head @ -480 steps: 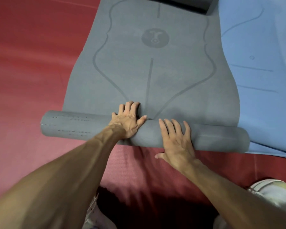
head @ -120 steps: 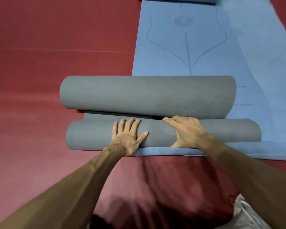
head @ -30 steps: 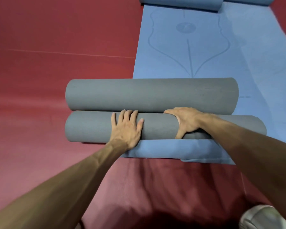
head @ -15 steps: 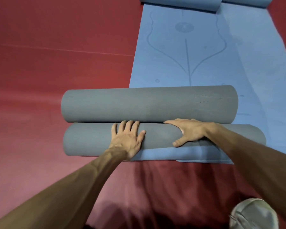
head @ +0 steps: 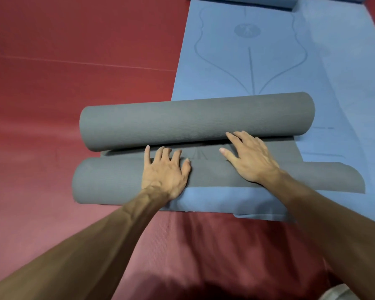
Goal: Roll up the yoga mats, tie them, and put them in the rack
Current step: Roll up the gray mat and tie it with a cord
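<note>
A slate-grey yoga mat (head: 195,120) has a fine ribbed texture and a faint darker line mark on its flat strip. A mid-blue yoga mat (head: 225,68) carries darker blue curved outlines, a straight centre line and a round emblem (head: 247,30). The floor (head: 74,61) is deep red, crossed by one thin pale line.

The grey yoga mat (head: 108,180) is a matt, foam-like material with no gloss. The outer face of its far roll (head: 195,120) carries a fine ribbed texture running along the length. The flat strip (head: 208,148) between the two rolls looks smoother and bears faint embossed lines. The blue yoga mat (head: 258,68) is likewise matt and finely grained, with darker line markings in the surface. The red floor (head: 74,50) is matt with a soft sheen and shows a fine ribbed texture nearest the camera.
</note>
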### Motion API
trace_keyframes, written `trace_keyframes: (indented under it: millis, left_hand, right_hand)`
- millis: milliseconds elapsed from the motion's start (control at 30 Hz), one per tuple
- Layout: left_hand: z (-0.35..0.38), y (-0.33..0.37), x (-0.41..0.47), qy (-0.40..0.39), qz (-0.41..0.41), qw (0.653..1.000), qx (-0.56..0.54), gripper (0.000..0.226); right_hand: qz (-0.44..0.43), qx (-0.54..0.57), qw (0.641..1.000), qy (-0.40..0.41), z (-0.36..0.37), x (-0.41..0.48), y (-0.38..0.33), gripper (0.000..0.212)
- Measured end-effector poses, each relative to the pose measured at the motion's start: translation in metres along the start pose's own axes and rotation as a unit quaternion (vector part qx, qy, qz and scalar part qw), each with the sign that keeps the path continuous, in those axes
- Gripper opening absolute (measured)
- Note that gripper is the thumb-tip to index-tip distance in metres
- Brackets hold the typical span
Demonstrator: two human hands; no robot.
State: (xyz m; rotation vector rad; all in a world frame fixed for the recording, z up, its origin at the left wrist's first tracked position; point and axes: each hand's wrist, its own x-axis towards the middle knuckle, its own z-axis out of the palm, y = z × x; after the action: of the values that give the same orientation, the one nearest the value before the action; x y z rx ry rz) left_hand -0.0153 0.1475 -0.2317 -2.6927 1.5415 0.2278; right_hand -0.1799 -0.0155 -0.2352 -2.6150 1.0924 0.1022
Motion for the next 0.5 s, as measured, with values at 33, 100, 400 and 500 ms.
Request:
trace_keyframes:
  millis: [33, 100, 400, 500]
  left_hand:
    - [0.0, 0.0, 0.004, 0.005, -0.002, 1.0, -0.007, 0.055]
    - [-0.002, -0.001, 0.017, -0.004, -0.008, 1.0, -0.026, 0.057]
    - [-0.02, -0.01, 0.088, -0.207, -0.076, 0.962, -0.158, 0.068]
    - [-0.014, -0.013, 0.099, -0.233, -0.085, 0.954, -0.169, 0.071]
  right_hand:
    - [0.006, 0.007, 1.0, 0.004, 0.0, 0.005, 0.001, 0.064]
    - [0.011, 0.021, 0.999, 0.025, 0.001, 0.017, 0.005, 0.06]
    - [-0.026, 0.003, 0.996, 0.083, -0.007, 0.052, 0.007, 0.041]
    - [-0.024, 0.022, 0.997, 0.072, -0.009, 0.044, 0.001, 0.041]
